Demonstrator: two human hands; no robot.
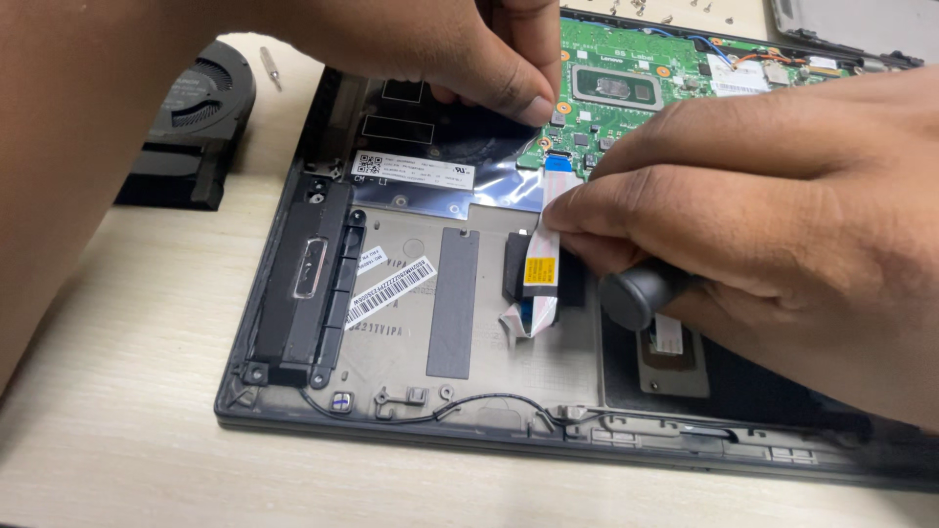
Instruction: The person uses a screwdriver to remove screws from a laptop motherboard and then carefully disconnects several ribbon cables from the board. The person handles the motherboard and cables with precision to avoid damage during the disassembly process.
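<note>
A flat white ribbon cable [550,210] with a yellow tag runs from the green circuit board [646,83] down over the middle of an opened laptop base [391,411], folding back on itself just below the tag. Its upper end still sits at the connector on the board's near edge; whether the latch there is freed, the picture does not show.

Much stripping looks done already: the bottom cover is off, a black cooling fan [191,122] lies loose on the tabletop near the far left corner, and small screws [641,8] are scattered at the far edge. The board, a black speaker module [303,284] at the base's left side and a thin black wire [489,403] along its near edge remain in place, so the cable and board seem still to be dealt with.

The right hand [782,215] reaches in from the right, thumb and forefinger closed on the ribbon cable beside the tag, while its other fingers curl round a dark tool handle [636,293]. The left hand [460,49] comes down from the far side, fingertips pressed together on the silvery-black shielding film [430,147] next to the connector; whether it grips anything cannot be told.
</note>
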